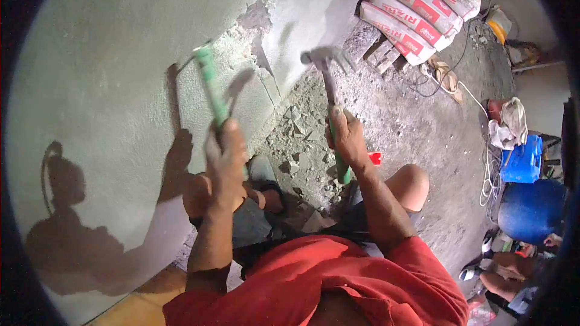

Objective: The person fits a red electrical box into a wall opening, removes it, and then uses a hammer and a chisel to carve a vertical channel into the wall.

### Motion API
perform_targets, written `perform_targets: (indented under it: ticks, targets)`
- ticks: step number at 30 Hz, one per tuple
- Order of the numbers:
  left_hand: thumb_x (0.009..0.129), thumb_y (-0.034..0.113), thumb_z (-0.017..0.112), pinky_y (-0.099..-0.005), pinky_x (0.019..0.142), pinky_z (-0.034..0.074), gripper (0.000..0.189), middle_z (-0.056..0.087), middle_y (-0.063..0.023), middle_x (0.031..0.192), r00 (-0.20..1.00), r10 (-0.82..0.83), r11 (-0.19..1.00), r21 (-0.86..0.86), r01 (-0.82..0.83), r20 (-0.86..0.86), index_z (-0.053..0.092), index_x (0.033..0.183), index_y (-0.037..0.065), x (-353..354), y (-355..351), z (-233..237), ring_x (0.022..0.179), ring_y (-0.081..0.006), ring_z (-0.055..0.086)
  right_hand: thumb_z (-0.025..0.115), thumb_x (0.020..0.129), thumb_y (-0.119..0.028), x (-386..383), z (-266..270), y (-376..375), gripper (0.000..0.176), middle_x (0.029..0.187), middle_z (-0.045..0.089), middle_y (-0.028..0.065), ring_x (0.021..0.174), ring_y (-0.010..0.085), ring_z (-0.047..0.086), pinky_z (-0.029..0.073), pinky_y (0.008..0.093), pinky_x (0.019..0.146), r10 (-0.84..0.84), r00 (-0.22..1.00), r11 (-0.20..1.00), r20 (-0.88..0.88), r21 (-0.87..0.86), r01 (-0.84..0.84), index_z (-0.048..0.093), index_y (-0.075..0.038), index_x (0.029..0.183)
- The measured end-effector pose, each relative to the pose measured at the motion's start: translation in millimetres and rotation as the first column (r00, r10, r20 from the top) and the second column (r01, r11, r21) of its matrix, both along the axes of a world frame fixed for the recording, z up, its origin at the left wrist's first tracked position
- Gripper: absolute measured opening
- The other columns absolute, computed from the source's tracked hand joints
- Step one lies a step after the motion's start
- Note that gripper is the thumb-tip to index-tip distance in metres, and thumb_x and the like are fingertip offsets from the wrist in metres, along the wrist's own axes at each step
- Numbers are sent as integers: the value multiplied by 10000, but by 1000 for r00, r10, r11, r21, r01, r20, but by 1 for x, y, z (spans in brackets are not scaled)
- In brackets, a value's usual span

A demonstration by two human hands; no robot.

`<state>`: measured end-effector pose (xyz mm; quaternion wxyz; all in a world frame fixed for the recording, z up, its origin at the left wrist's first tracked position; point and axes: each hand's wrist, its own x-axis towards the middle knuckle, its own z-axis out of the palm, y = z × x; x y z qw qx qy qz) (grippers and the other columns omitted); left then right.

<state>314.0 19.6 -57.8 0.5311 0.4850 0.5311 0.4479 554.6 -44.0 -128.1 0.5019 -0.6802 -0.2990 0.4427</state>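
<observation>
Plastered wall (109,54), left hand (226,151) on chisel (211,84), right hand (347,136) on hammer (326,78), cement sacks (417,6).

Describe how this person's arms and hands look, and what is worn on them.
Both arms are bare below the short sleeves of a red shirt. The left hand and right hand wear no gloves; no watch or ring shows.

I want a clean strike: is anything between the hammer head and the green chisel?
Nothing visible does. The hammer in the right hand is raised apart from the green chisel that the left hand holds at the wall; only open space lies between them.
</observation>
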Motion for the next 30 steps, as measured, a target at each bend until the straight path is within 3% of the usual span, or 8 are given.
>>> perform_targets:
  ticks: [6, 7, 10, 12, 17, 19, 25, 30]
  targets:
    - [974, 348, 547, -262, 542, 398, 328, 518, -17, 752, 994, -3, 973, 228, 27, -106, 541, 966, 20, -51, -4, -38, 635, -100, 472, 511, 911, -606, -18, 36, 32, 583, 669, 543, 56, 581, 149, 518, 427, 304, 528, -53, 981, 610, 184, 785, -114, 543, -23, 910]
    - [975, 347, 542, -262, 550, 395, 335, 516, -22, 749, 998, -21, 983, 182, 29, -51, 542, 973, 12, -49, 0, -49, 648, -103, 474, 541, 902, -576, -47, -3, 49, 555, 651, 553, 66, 590, 165, 536, 424, 307, 533, -141, 988, 484, -67, 865, 128, 564, -21, 890]
    - [978, 372, 544, -290, 570, 393, 383, 513, -43, 732, 983, -50, 976, 202, 86, -178, 539, 1018, -9, -35, 0, -38, 668, -131, 479, 525, 936, -495, -71, -121, 60, 556, 675, 609, 213, 632, 308, 615, 480, 432, 615, -32, 897, 987, 441, 155, -41, 617, 42, 823]
    - [981, 398, 541, -331, 581, 396, 411, 518, -67, 742, 943, -112, 962, 203, 182, -313, 530, 1042, -7, -28, 8, -47, 684, -152, 492, 535, 927, -510, -60, -113, 64, 553, 808, 636, 291, 821, 501, 614, 472, 511, 760, 141, 972, 975, 186, -197, -104, 631, 23, 1041]
    - [951, 343, 542, -527, 695, 465, 361, 619, -300, 865, 635, -213, 922, 62, 383, -743, 562, 960, -17, -11, 2, -42, 845, -496, 589, 526, 920, -568, -27, -93, 31, 622, 664, 606, 216, 668, 356, 629, 483, 456, 654, -13, 958, 999, 288, -31, 23, 617, 44, 985]
    - [951, 328, 538, -529, 698, 474, 340, 631, -295, 861, 512, -229, 890, 35, 455, -828, 580, 954, -9, 0, 14, -40, 847, -488, 604, 513, 938, -570, -19, -73, 20, 591, 595, 552, 66, 534, 156, 541, 445, 353, 506, -95, 995, 995, 4, -36, 95, 599, 13, 901]
    - [901, 294, 616, -452, 600, 540, 309, 669, -226, 734, 219, 47, 757, 178, 628, -975, 638, 847, -10, 31, 50, -41, 685, -380, 684, 529, 975, -454, 6, -37, 6, 445, 625, 539, 16, 519, 110, 497, 402, 286, 476, -124, 992, 958, -39, 255, 130, 570, -11, 963]
    - [946, 318, 543, -499, 757, 534, 362, 673, -271, 883, 41, -123, 806, -75, 587, -992, 661, 980, -23, 56, 76, -16, 849, -434, 668, 508, 985, -428, 18, -29, 7, 451, 644, 554, 49, 559, 124, 517, 432, 303, 518, -294, 956, 925, -7, 251, 286, 581, 17, 980]
